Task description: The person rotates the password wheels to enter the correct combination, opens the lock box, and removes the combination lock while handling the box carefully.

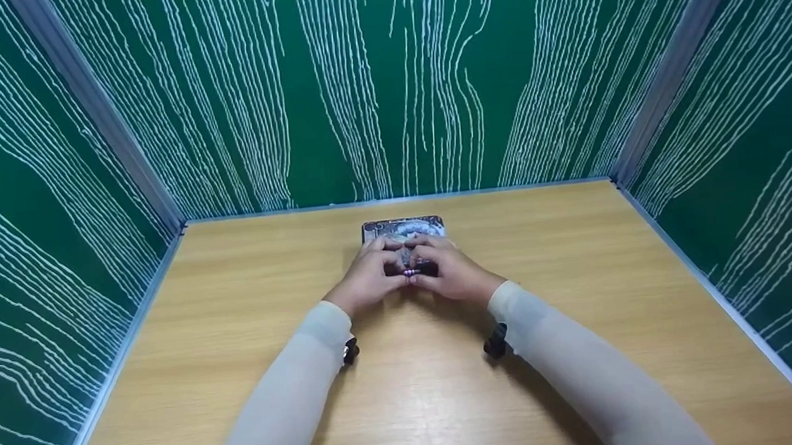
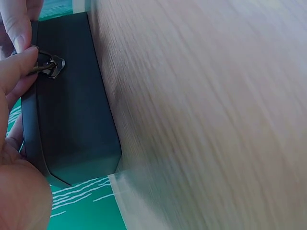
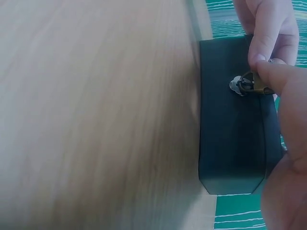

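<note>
Left hand, right hand, holding dark box clasp

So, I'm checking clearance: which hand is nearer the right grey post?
Right: the right hand at the box is left of the grey post; the left hand is farther left.

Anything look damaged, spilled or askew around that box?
Nothing looks spilled or askew: the black box sits flat on the table. One oddity: the silvery patch at the metal clasp on its near side has a ragged outline, which could be damage or just ornament; I can't tell.
</note>
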Action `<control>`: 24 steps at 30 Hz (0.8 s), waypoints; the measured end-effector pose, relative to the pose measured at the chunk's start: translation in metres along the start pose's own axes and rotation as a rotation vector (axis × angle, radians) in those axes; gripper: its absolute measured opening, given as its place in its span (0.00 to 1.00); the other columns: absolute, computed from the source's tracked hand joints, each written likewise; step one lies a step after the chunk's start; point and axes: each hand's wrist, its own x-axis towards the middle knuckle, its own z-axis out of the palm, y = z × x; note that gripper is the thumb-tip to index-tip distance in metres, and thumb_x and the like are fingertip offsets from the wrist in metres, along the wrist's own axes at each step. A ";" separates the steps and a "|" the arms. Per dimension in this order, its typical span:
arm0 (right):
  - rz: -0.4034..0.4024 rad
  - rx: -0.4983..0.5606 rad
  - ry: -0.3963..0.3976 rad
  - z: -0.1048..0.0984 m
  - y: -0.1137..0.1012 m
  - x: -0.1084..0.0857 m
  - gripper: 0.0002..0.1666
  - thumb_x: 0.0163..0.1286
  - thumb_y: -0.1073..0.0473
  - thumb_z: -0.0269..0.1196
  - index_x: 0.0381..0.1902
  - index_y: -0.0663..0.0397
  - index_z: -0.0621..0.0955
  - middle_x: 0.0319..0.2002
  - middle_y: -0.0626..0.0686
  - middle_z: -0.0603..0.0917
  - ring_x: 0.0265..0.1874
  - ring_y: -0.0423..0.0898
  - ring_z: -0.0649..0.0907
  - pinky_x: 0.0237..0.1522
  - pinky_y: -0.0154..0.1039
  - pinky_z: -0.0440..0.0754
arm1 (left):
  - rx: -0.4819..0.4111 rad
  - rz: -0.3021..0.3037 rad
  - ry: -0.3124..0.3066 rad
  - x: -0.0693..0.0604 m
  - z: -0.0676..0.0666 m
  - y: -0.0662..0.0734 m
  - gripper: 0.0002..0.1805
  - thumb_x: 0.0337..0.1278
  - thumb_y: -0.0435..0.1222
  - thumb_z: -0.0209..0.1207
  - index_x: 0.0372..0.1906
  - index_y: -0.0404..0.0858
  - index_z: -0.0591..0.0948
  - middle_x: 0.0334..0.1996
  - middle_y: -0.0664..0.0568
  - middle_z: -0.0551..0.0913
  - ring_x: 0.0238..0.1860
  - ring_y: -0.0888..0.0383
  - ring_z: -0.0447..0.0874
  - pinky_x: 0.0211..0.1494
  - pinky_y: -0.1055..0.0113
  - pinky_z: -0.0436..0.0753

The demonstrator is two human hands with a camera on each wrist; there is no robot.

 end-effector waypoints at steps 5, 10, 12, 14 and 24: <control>-0.036 -0.021 0.020 -0.002 0.000 -0.002 0.19 0.79 0.47 0.75 0.62 0.45 0.87 0.83 0.55 0.76 0.83 0.65 0.72 0.86 0.68 0.66 | 0.005 0.016 0.007 0.001 0.001 0.000 0.11 0.66 0.46 0.80 0.46 0.45 0.96 0.75 0.53 0.79 0.81 0.47 0.69 0.89 0.48 0.67; -0.027 -0.002 0.001 -0.003 -0.002 -0.004 0.19 0.80 0.48 0.74 0.62 0.46 0.87 0.84 0.57 0.75 0.83 0.66 0.72 0.86 0.69 0.67 | -0.006 -0.005 0.009 -0.001 0.002 -0.001 0.12 0.65 0.46 0.81 0.46 0.46 0.96 0.75 0.55 0.79 0.82 0.47 0.68 0.90 0.47 0.65; -0.020 0.002 -0.003 -0.003 -0.003 -0.004 0.20 0.80 0.48 0.74 0.64 0.45 0.87 0.84 0.57 0.74 0.84 0.66 0.71 0.87 0.68 0.67 | -0.012 -0.005 0.008 -0.001 0.001 -0.001 0.12 0.65 0.46 0.81 0.47 0.46 0.96 0.75 0.55 0.78 0.82 0.47 0.68 0.91 0.46 0.65; -0.012 0.002 -0.005 -0.003 -0.003 -0.004 0.19 0.80 0.48 0.73 0.64 0.45 0.88 0.84 0.57 0.74 0.84 0.66 0.71 0.87 0.69 0.67 | -0.013 -0.002 0.001 -0.002 0.001 -0.001 0.12 0.66 0.46 0.80 0.47 0.45 0.96 0.76 0.54 0.78 0.83 0.46 0.68 0.91 0.46 0.64; -0.008 0.001 -0.012 -0.004 -0.002 -0.004 0.26 0.81 0.44 0.72 0.70 0.44 0.85 0.86 0.56 0.72 0.87 0.66 0.68 0.88 0.70 0.63 | -0.029 -0.031 -0.018 -0.001 -0.001 0.002 0.08 0.67 0.45 0.79 0.41 0.47 0.94 0.75 0.56 0.77 0.84 0.48 0.67 0.92 0.45 0.63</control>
